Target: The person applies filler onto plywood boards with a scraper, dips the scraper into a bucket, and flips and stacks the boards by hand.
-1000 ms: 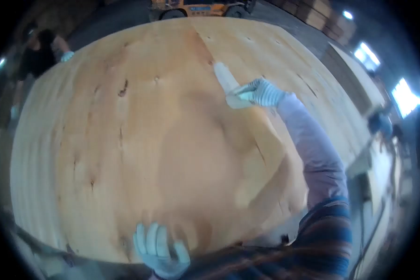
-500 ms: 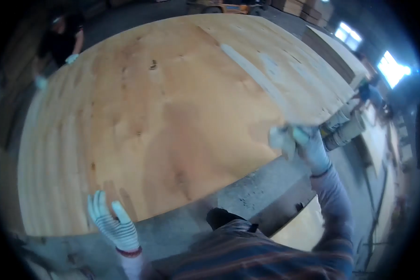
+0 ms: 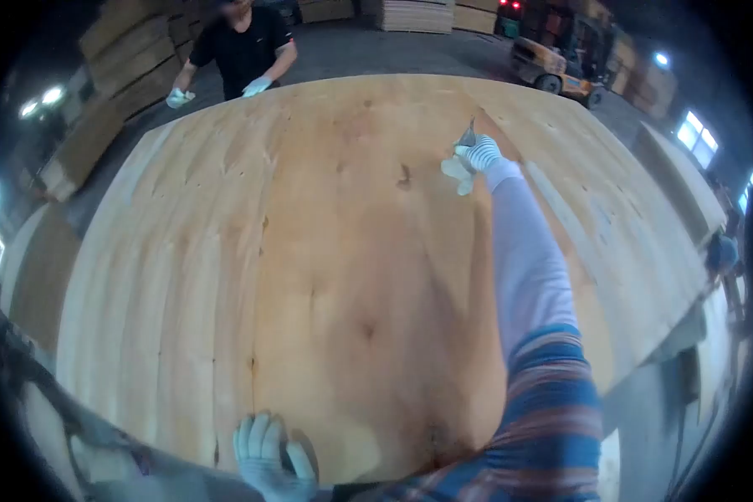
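A large plywood sheet (image 3: 335,251) fills the space before me, with knots, seams and pale smeared strips on its face. My right hand (image 3: 483,154), in a striped white glove, reaches far over the sheet, closed round what looks like a putty knife (image 3: 468,134) with a grey, pointed blade. A pale, lumpy mass (image 3: 456,171) shows beside that hand; whether it is filler or cloth I cannot tell. My left hand (image 3: 269,458), also gloved, rests at the sheet's near edge, fingers stretched out, holding nothing.
Across the sheet stands a person (image 3: 243,50) in a dark shirt with gloved hands at its far edge. A forklift (image 3: 560,67) is at the back right. Stacked boards (image 3: 416,15) stand behind, and another stack (image 3: 682,180) lies to the right.
My right hand has moved from the sheet's right near edge far out over its middle, with the tool. My left hand now lies at the near edge. My view has turned and shifted forward.
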{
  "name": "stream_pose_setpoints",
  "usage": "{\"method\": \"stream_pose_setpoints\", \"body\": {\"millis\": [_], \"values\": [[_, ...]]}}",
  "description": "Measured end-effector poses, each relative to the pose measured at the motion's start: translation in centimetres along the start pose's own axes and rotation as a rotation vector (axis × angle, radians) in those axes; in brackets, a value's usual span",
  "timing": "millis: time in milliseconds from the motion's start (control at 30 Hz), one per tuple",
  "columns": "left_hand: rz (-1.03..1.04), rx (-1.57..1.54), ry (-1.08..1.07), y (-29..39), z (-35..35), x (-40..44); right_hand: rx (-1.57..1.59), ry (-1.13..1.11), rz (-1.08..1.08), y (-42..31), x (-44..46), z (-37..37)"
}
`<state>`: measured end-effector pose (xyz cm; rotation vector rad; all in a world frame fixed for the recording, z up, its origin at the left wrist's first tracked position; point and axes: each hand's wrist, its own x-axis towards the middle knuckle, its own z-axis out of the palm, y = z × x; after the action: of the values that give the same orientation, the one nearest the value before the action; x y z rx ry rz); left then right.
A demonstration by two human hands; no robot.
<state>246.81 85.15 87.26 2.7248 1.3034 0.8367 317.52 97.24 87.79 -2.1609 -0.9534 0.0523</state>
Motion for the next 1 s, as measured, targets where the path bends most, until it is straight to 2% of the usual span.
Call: {"method": "stream_pose_setpoints", "body": {"millis": [100,133,200,233,267,333,433,533,567,600,667,733,800,833,867,900,933,967,1000], "values": [[-0.019,-0.007,-0.092,0.4,-0.1,1.0,0.261,-0.337,0.074,-4.3,-6.0,-2.3],[0.021,-0.039,0.006,0.1,0.7,0.7,0.216,-0.349,0.033,-5.3,-8.3,-3.2],[0.058,-0.083,-0.008,-0.1,0.2,1.3,0.133,-0.357,-0.040,-6.7,-12.9,-4.3],[0.069,-0.090,-0.026,0.0,-0.5,1.1,0.358,-0.291,0.052,-7.2,-14.5,-3.3],[0.100,-0.018,0.044,0.1,-0.3,0.7,0.568,-0.216,0.135,-7.9,-15.2,-2.2],[0.100,-0.047,0.013,-0.1,-0.3,0.9,0.983,-0.095,0.289,-9.6,-12.9,0.4],[0.115,-0.061,0.007,-0.7,-0.2,0.5,0.828,0.018,0.211,-8.5,-6.4,5.8],[0.125,-0.064,-0.086,-0.7,-0.8,1.2,-0.203,-0.030,-0.115,-10.2,0.5,6.7],[0.128,-0.066,-0.145,-0.8,-1.1,1.4,-0.128,-0.151,-0.115,-11.6,1.1,7.2],[0.116,-0.087,-0.034,-0.5,-0.7,1.1,-0.057,-0.274,-0.094,-12.3,1.0,7.1],[0.136,-0.143,-0.080,-0.5,-1.0,1.4,0.114,-0.523,0.019,-12.3,-2.1,5.7],[0.211,-0.322,-0.075,-0.9,-0.9,2.3,0.001,-0.562,-0.131,-13.3,-8.4,3.0],[0.337,-0.604,-0.049,-2.3,-0.9,3.3,0.136,-0.577,-0.193,-14.8,-16.1,1.3],[0.404,-0.737,-0.040,-3.7,-1.2,3.5,0.335,-0.570,-0.172,-15.6,-20.1,0.8],[0.469,-0.872,-0.193,-5.5,-1.7,3.7,0.301,-0.552,-0.067,-18.0,-23.7,-0.3],[0.488,-0.925,-0.203,-7.8,-2.2,4.1,0.276,-0.539,0.036,-20.2,-26.8,-0.8],[0.506,-0.978,-0.216,-10.4,-2.8,4.7,0.230,-0.521,0.027,-20.3,-29.1,-0.8],[0.515,-1.033,-0.225,-12.7,-3.6,4.2,0.179,-0.510,0.014,-20.6,-31.3,-0.9],[0.488,-0.962,-0.106,-16.3,-4.4,3.4,0.240,-0.513,0.041,-22.0,-33.4,-0.4]]}}
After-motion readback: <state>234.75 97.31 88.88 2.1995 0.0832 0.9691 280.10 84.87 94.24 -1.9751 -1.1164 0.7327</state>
